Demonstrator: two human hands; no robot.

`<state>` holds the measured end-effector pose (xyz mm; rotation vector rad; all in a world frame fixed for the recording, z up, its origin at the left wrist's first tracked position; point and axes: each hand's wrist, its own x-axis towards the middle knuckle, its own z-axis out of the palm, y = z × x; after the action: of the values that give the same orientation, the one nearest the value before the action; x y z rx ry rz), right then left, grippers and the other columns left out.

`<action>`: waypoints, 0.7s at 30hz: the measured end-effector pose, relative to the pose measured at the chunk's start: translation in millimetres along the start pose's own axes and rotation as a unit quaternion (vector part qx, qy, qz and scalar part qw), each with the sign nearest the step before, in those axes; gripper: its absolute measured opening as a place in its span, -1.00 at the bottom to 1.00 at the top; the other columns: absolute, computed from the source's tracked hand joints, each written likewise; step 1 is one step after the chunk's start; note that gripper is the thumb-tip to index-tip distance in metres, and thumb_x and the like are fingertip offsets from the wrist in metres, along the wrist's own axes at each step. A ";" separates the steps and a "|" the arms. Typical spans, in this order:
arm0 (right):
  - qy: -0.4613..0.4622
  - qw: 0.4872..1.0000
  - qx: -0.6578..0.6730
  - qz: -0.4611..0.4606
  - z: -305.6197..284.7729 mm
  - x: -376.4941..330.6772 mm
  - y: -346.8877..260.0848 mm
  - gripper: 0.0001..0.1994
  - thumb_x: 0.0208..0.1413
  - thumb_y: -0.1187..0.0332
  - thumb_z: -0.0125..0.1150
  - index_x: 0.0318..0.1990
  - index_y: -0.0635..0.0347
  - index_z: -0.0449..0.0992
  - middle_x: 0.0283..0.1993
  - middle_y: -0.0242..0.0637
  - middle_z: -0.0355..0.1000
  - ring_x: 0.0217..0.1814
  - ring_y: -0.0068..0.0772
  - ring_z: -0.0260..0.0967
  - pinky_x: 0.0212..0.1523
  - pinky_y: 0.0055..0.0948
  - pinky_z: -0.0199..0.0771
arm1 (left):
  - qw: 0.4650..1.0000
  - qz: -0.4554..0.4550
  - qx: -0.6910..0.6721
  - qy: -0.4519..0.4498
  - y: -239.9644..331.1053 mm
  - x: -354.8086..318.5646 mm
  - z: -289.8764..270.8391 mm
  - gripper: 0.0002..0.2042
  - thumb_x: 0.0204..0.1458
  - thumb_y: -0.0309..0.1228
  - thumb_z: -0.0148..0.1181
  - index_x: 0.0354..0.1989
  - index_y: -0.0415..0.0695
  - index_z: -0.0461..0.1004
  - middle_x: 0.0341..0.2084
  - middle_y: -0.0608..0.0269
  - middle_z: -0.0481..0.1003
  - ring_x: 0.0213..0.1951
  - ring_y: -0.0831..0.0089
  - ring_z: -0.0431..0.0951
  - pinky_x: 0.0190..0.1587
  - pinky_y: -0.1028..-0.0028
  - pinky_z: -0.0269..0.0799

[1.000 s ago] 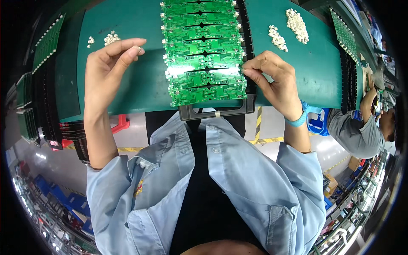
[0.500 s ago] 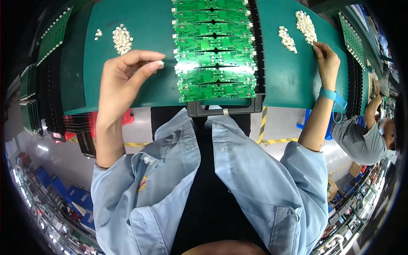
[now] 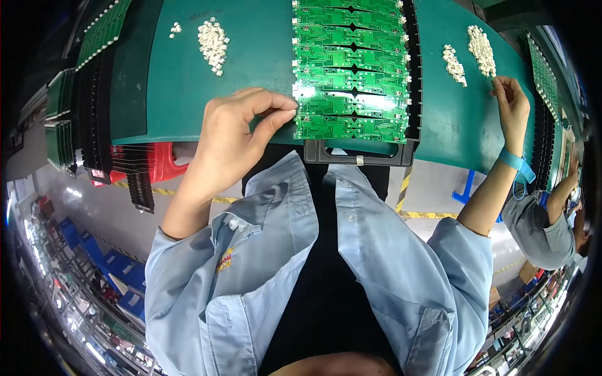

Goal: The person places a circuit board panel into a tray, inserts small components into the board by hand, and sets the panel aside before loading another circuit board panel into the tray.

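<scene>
Thumb and index finger of my left hand (image 3: 235, 135) are pinched together at the left edge of a row of green circuit boards (image 3: 351, 81), low on that side. A small white connector was visible in this pinch half a second ago; the fingertips now mostly hide it. My right hand (image 3: 514, 109), a blue strap round its wrist, has thumb and index finger close together at the near end of a pile of white connectors (image 3: 481, 51). Whether a piece is between them is too small to make out. The boards stand in a black rack (image 3: 414, 94), with white pieces along both sides.
On the green mat (image 3: 263, 37) lie another connector pile (image 3: 213, 45) and a few loose pieces (image 3: 175, 29) at left, plus a smaller pile (image 3: 454, 65) at right. More boards (image 3: 103, 31) stand in racks at far left. A co-worker's grey sleeve (image 3: 536, 229) shows at right.
My left hand has moved right with the white connector, from beside the boards to their left edge. My right hand stays at the pile's near end. The whole view has shifted.
</scene>
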<state>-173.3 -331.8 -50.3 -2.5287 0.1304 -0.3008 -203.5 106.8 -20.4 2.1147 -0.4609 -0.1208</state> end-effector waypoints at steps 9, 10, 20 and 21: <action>-0.031 0.990 0.136 -0.002 5.9 -12.3 -43.9 -0.85 0.08 0.47 0.11 -0.24 0.38 0.48 -0.39 -0.30 0.42 -0.42 -0.57 0.32 -0.34 -0.70 0.32 | 0.999 0.010 0.049 0.015 5.4 -0.2 3.0 -0.88 -0.23 -0.69 0.17 -0.46 -0.28 0.49 -0.56 0.27 0.50 -0.60 0.45 0.34 -0.54 0.55 0.23; -0.038 0.986 0.160 0.000 6.5 -13.7 -48.2 -0.85 0.08 0.47 0.10 -0.24 0.37 0.48 -0.39 -0.30 0.42 -0.41 -0.57 0.31 -0.33 -0.71 0.32 | 0.998 0.010 0.054 0.018 6.3 -0.5 3.3 -0.88 -0.24 -0.69 0.17 -0.46 -0.28 0.49 -0.56 0.27 0.50 -0.60 0.44 0.34 -0.54 0.54 0.23; -0.064 0.969 0.237 -0.006 8.1 -29.7 -86.4 -0.87 0.06 0.53 0.10 -0.25 0.39 0.49 -0.41 -0.30 0.42 -0.44 -0.57 0.31 -0.36 -0.71 0.33 | 0.998 0.003 0.062 0.014 12.5 0.0 4.2 -0.88 -0.25 -0.68 0.17 -0.47 -0.28 0.49 -0.57 0.27 0.49 -0.60 0.44 0.35 -0.54 0.53 0.25; -0.066 0.969 0.239 -0.008 10.3 -30.4 -89.8 -0.87 0.06 0.53 0.10 -0.25 0.39 0.49 -0.41 -0.30 0.42 -0.44 -0.57 0.31 -0.36 -0.71 0.33 | 0.998 0.002 0.064 0.016 12.6 -0.9 4.2 -0.88 -0.25 -0.68 0.17 -0.47 -0.28 0.49 -0.57 0.27 0.49 -0.60 0.44 0.35 -0.54 0.53 0.25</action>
<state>-197.9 -247.3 -13.5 -2.0631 -0.0140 -0.1466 -208.9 97.6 -12.4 2.2383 -0.4642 -0.0571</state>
